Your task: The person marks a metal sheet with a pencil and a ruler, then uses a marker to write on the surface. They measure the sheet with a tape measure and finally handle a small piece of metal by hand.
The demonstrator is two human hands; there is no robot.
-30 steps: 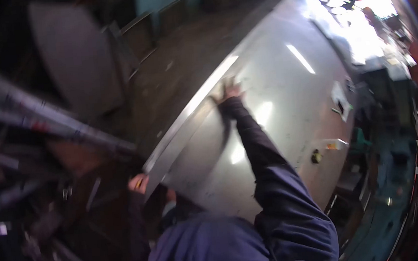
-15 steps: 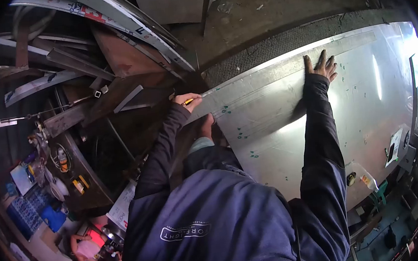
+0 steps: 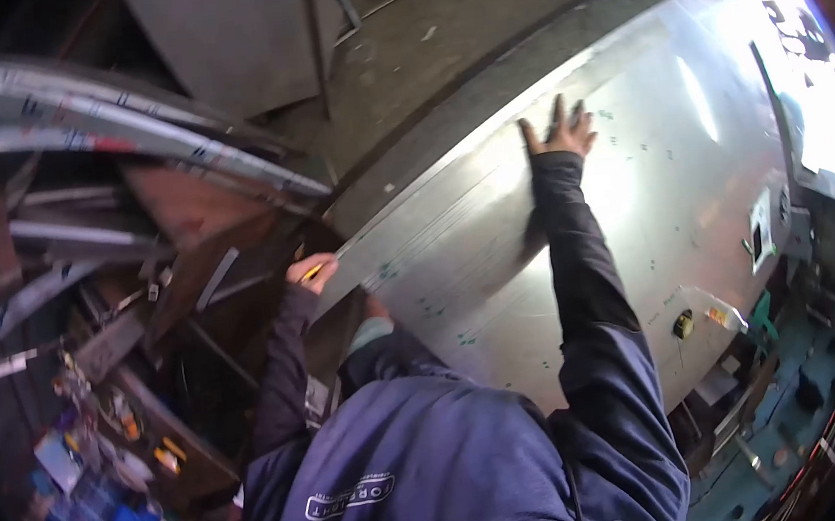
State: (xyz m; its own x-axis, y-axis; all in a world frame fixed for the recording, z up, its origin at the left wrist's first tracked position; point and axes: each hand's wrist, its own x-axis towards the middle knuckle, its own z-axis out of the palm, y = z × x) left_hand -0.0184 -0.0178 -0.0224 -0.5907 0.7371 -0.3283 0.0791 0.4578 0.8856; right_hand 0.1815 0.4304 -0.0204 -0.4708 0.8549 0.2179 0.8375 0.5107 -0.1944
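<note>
A large shiny metal sheet [image 3: 501, 293] with small green marks lies in front of me. My left hand [image 3: 313, 271] is closed around a slim yellow pen-like tool [image 3: 312, 272] at the sheet's left corner. What kind of tool it is does not show clearly. Fingers spread, my right hand [image 3: 561, 134] rests flat on the sheet near its far edge. A long flat metal strip [image 3: 451, 192] runs along that edge, blurred, between the two hands. Below the left corner shows some bare skin above a pale cuff [image 3: 372, 331], partly hidden.
A black-and-yellow tape measure [image 3: 683, 323] and a clear bag-like item [image 3: 722, 315] lie on the sheet's near right part. Farther right is a white-framed dark item [image 3: 759, 230]. Long metal profiles [image 3: 152, 115] crowd the left, above a cluttered bench [image 3: 171, 465].
My view has turned, so the sheet and both hands appear farther left and more tilted. Each hand keeps about the same place on the sheet.
</note>
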